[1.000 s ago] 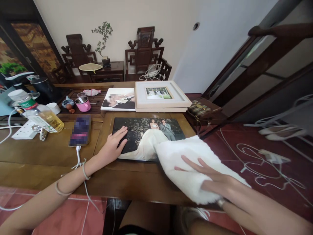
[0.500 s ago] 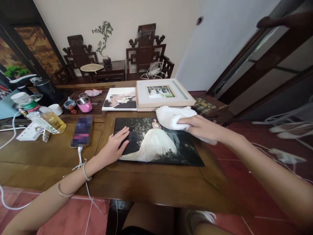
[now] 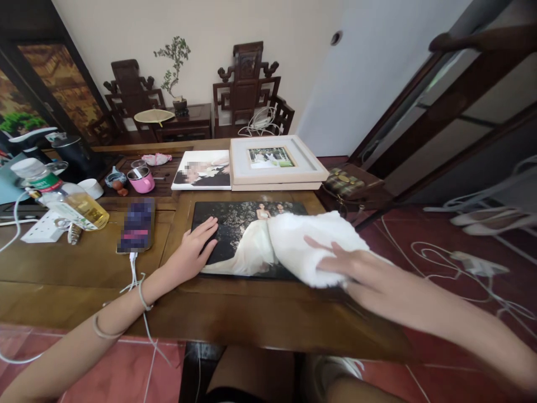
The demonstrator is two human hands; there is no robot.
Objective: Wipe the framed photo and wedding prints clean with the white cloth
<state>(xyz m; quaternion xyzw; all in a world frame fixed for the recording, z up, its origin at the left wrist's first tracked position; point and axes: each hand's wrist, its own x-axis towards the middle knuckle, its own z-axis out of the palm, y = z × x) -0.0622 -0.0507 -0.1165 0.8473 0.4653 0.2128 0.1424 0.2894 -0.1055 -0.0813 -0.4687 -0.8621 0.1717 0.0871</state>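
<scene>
A dark wedding photo panel (image 3: 235, 229) lies flat on the wooden table near its front edge. My left hand (image 3: 196, 246) rests on the panel's left edge, fingers stretched out flat. On the panel's right side, my right hand (image 3: 350, 266) holds a fluffy white cloth (image 3: 310, 243) pressed down on the picture. The cloth covers the right part of the panel, including its lower right corner. Some fingers of that hand are sunk in the cloth and blurred.
Behind the panel stand a white photo block (image 3: 201, 170) and a pale wooden picture frame (image 3: 279, 159). To the left lie a phone (image 3: 136, 224) on a cable, a tilted drink bottle (image 3: 62, 196), a power strip (image 3: 42, 226) and a pink cup (image 3: 141, 179). A plaid bag (image 3: 346, 184) sits beyond the table's right end.
My right hand has drawn the white cloth from the panel's upper right edge down toward its lower right corner. My left hand stays on the left edge. The view has shifted slightly.
</scene>
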